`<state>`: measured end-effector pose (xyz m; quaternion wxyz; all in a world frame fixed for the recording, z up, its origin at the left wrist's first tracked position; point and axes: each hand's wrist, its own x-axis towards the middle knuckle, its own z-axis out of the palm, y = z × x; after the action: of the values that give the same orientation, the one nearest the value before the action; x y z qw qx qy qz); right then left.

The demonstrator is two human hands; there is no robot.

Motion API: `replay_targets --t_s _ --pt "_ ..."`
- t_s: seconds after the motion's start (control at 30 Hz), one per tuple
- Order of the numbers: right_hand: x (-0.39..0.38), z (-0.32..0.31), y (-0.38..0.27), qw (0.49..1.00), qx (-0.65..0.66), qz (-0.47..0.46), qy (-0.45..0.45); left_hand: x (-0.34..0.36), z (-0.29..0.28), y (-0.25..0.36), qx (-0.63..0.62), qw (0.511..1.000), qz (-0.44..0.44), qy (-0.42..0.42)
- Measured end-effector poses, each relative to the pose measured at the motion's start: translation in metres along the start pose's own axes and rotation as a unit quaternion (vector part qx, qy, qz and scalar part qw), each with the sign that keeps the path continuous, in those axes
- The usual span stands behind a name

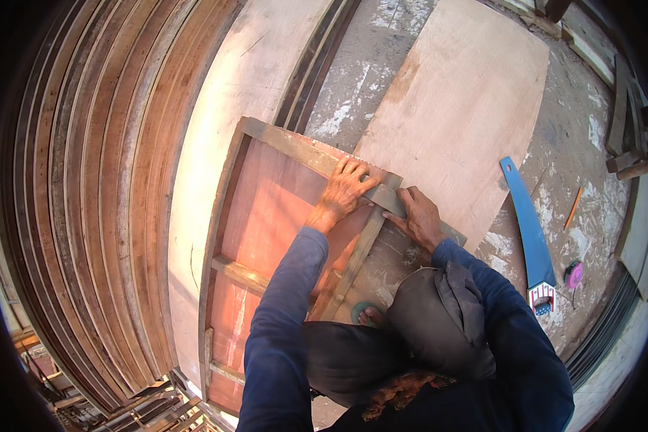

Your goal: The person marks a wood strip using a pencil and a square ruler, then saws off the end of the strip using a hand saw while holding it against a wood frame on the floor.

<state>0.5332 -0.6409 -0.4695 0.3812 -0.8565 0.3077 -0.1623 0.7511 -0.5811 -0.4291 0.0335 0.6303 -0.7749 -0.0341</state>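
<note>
A wooden framed panel (266, 187) with reddish plywood stands or leans in front of me, crossed by battens. My left hand (342, 191) curls its fingers over the top batten (304, 150) near the right-hand corner. My right hand (417, 216) grips the same top rail just right of the junction with a side batten (360, 252), thumb pointing left. Whether that right piece is separate from the rail is unclear. To my right on the floor lie a blue handsaw (525, 216), an orange pencil (573, 207) and a pink tape measure (573, 274).
Long stacked boards (93, 201) fill the left side, beside a pale plywood sheet (201, 165). Another plywood sheet (461, 93) lies on the paint-stained floor ahead. Short timbers (619, 115) and dark strips (601, 331) sit at the right rim. My knees and a sandalled foot are below.
</note>
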Motion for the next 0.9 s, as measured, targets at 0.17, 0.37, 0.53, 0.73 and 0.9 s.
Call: replay_targets --t_s 0.17,0.37,0.53,0.73,0.9 --pt "0.003 -0.001 0.003 1.000 0.001 -0.006 -0.020 0.001 -0.011 0.001 -0.088 0.995 -0.033 -0.023" --pt "0.006 -0.005 0.008 0.999 -0.010 -0.038 -0.004 -0.008 -0.039 -0.047 -0.037 0.972 -0.128 0.194" --pt "0.003 -0.008 0.012 1.000 -0.009 -0.015 -0.019 -0.043 -0.061 -0.099 -0.019 0.789 -0.578 0.207" --pt "0.007 -0.006 0.003 0.999 -0.006 -0.031 -0.005 -0.068 -0.033 -0.173 -0.645 0.364 -0.507 0.441" --pt "0.009 -0.010 0.007 0.999 0.024 -0.043 -0.015 -0.061 -0.027 -0.177 -0.616 0.340 -0.554 0.443"
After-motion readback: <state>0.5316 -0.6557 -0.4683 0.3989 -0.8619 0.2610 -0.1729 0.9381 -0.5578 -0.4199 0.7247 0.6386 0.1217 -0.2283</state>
